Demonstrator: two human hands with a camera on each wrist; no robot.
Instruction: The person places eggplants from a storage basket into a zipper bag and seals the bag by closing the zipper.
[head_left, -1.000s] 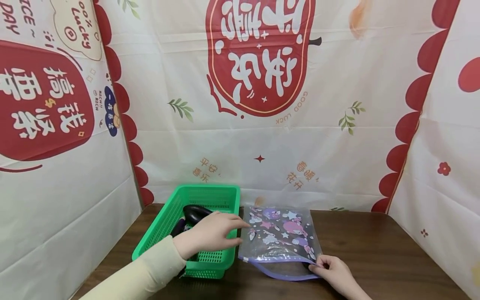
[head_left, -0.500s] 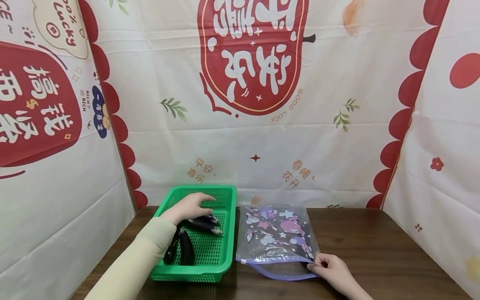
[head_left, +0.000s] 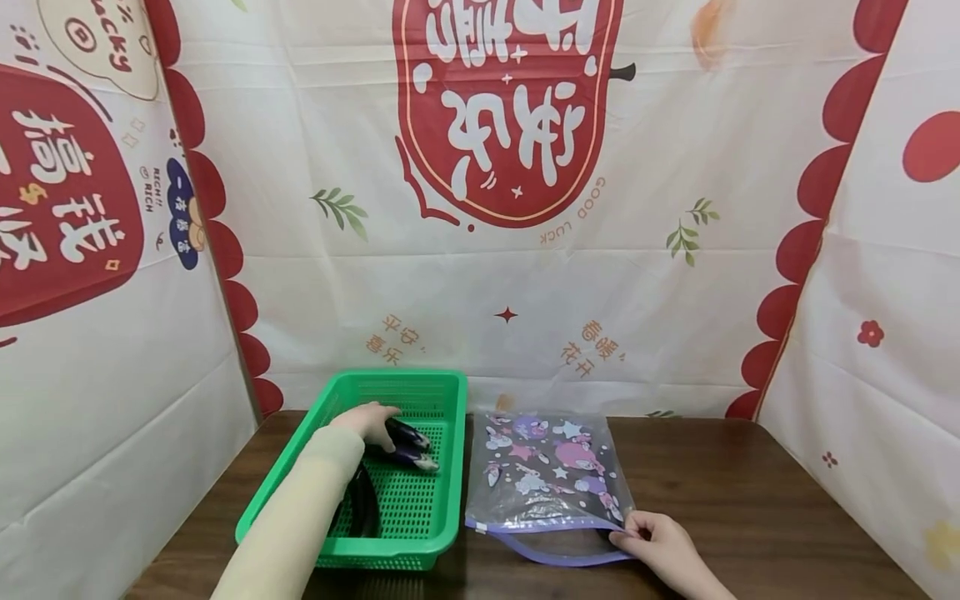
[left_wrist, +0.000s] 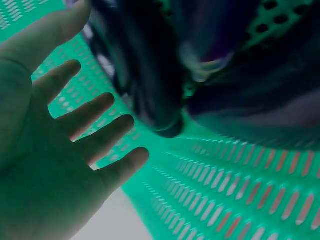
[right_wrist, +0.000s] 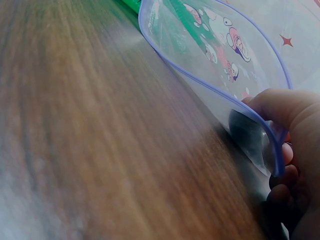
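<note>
Pale cloth walls enclose a dark brown, wood-grained counter [head_left: 720, 475] on three sides. The back wall [head_left: 442, 279] carries a large red emblem [head_left: 504, 108] with white characters, leafy sprigs [head_left: 684, 237] and small orange lettering [head_left: 591, 348]. Red scalloped edging [head_left: 795, 250] runs down both corners. The left wall [head_left: 112, 383] shows a red panel [head_left: 67, 225], also lettered in white; the right wall [head_left: 885, 433], a red disc [head_left: 933, 147] and a flower [head_left: 871, 333]. Faint horizontal creases [head_left: 495, 256] cross the back wall.

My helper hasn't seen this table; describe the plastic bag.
On the brown table, find the green basket. Just right of it lies the bag, pinched at its open edge by the right hand. It alone is clear, star-printed and purple-edged.
</note>
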